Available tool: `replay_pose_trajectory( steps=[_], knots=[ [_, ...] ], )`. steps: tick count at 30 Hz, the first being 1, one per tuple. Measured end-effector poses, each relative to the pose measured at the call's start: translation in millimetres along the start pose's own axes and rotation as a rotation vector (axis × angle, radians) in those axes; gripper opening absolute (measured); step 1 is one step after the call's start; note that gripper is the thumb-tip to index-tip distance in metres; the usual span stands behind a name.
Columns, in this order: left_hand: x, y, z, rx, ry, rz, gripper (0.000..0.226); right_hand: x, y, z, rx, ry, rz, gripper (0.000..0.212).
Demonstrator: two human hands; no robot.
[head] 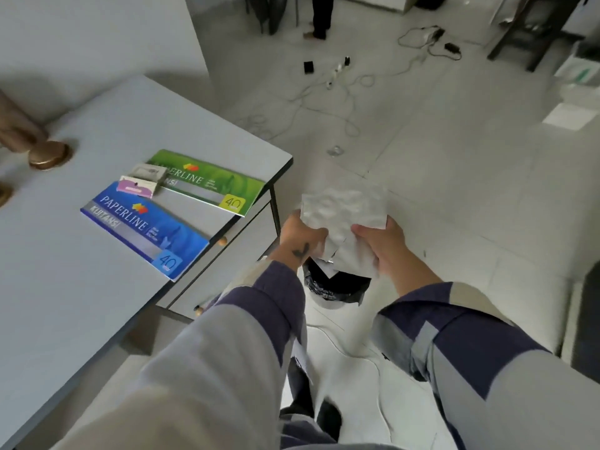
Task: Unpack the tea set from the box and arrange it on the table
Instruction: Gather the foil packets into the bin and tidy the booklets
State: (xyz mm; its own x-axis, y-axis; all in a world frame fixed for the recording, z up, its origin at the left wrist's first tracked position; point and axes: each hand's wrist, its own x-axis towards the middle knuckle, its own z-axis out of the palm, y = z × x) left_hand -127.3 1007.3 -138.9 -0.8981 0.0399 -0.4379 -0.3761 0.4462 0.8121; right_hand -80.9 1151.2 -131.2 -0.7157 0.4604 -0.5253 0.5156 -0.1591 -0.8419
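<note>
Both hands hold a crumpled sheet of white wrapping paper (344, 219) out past the table's right end. My left hand (300, 237) grips its left edge and my right hand (386, 245) grips its lower right part. Directly below the paper stands a small bin lined with a black bag (337, 287) on the floor. The grey-blue table (65, 271) fills the left side. Two gold-coloured round pieces (48, 154) sit near its far left edge, cut off by the frame. No box is in view.
A blue receipt book (143, 228), a green one (207, 183) and two small packets (143, 181) lie at the table's right end. Drawers with knobs (222, 241) sit under it. Cables and a power strip (337, 73) trail across the tiled floor; a person's legs (321, 14) stand far back.
</note>
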Motion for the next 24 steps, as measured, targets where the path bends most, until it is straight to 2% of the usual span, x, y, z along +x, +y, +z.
replay_pose_trajectory(
  steps=[3,7,9,13,17,19,22,24],
  knots=[
    [33.5,0.2,18.3,0.056,-0.05,-0.002,0.066,28.6,0.7,-5.2,-0.006,0.045,-0.005,0.042],
    [78.5,-3.1,41.9,-0.132,-0.026,0.009,0.06,75.8,7.0,-3.1,-0.061,0.094,-0.085,0.022],
    [102.9,-13.9,59.3,-0.185,0.021,-0.009,0.057,102.7,21.7,1.7,-0.076,0.143,-0.101,0.019],
    [152.4,-49.3,99.4,-0.049,0.007,-0.017,0.049,160.0,70.1,14.9,-0.056,0.224,-0.074,0.017],
    [211.3,-100.8,136.7,0.145,-0.053,-0.065,0.05,215.8,136.4,28.7,0.014,0.283,-0.029,0.013],
    [233.3,-128.5,151.9,0.211,-0.097,-0.087,0.059,242.5,171.1,29.5,0.003,0.251,0.008,0.019],
    [251.4,-166.7,170.4,0.312,-0.219,-0.168,0.084,275.5,216.4,21.3,-0.133,0.114,0.056,0.037],
    [255.1,-185.9,175.8,0.374,-0.208,-0.203,0.083,283.1,234.0,15.0,-0.27,0.043,0.082,0.05]
  ],
)
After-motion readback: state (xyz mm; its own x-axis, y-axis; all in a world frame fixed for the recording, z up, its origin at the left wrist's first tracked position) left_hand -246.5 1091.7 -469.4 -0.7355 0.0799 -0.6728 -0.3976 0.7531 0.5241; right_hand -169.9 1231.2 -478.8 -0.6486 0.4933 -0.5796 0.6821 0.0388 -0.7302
